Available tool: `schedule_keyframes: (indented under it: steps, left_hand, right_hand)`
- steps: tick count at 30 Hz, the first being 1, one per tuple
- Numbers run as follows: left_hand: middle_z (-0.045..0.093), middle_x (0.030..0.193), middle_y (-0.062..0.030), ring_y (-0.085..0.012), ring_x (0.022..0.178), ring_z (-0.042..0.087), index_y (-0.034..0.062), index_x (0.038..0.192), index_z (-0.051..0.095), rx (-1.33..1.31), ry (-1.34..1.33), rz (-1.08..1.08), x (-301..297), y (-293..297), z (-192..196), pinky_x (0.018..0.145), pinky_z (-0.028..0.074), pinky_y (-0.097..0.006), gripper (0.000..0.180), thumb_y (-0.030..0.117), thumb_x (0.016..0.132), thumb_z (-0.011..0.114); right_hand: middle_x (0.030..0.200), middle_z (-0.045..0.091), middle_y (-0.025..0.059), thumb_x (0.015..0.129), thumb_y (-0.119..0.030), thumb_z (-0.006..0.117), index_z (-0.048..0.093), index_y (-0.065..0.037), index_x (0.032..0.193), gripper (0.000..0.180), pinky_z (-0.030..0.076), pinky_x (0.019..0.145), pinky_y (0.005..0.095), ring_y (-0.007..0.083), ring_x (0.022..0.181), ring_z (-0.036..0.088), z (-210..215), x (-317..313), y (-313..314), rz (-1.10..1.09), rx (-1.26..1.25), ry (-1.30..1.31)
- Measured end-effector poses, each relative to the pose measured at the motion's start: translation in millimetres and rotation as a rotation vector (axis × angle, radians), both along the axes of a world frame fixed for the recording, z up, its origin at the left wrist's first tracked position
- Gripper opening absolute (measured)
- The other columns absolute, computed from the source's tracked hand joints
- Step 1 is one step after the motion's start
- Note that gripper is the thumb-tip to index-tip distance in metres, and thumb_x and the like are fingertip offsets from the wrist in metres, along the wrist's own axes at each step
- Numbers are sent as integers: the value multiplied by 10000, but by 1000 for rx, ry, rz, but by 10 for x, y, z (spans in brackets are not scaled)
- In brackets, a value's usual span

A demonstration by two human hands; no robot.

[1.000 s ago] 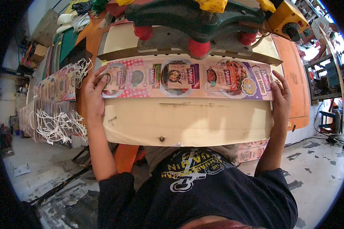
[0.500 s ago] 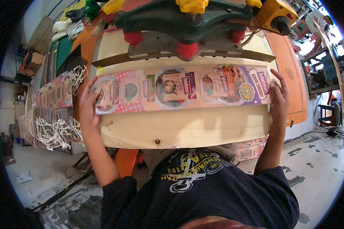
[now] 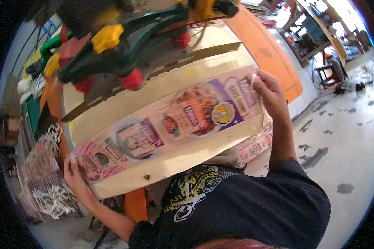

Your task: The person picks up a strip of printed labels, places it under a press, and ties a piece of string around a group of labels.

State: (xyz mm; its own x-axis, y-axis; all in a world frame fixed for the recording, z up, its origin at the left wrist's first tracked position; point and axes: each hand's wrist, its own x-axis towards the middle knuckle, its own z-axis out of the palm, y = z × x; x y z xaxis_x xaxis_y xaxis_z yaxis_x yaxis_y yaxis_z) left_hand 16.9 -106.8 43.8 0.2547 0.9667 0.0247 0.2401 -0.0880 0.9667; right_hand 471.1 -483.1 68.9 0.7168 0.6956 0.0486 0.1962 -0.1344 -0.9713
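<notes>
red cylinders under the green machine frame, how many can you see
3: the left red cylinder, the middle red cylinder and the right red cylinder, all under the green frame; more may be hidden behind it.

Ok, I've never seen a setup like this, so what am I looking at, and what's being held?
There's no robot here: a wide fisheye camera worn on the head looks down at the work, so straight edges bend. The left hand grips the left end of a long printed strip showing food, and the right hand grips its right end. Both are bare. The strip slants across a cream work surface; I can't tell whether it touches it. Beyond stands a dark green machine with yellow knobs, red fittings and a long metal bar. Off to the left are printed cards and tangled white cords.
</notes>
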Motion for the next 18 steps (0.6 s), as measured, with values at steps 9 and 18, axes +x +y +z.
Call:
schedule_keyframes:
  steps: [9, 18]
  left_hand:
    - [653, 1151, -135, -242, 1029, 651, -37, 1186, 658, 649, 351, -27, 558, -256, 341, 943, 519, -377, 248, 131, 1011, 603]
    - [670, 984, -147, -276, 932, 680, -4, 1120, 686, 667, 189, -968, 2246, -1228, 860, 854, 526, -353, 245, 97, 899, 719]
  right_hand:
    - [906, 642, -15, 1016, -285, 646, 657, 28, 1076, 318, 459, 738, 210, 44, 823, 563, -26, -354, 229, 47, 224, 168]
    - [879, 649, -15, 967, -240, 704, 660, 7, 1073, 272, 466, 684, 216, 34, 769, 564, -200, -563, 302, 168, 138, 44]
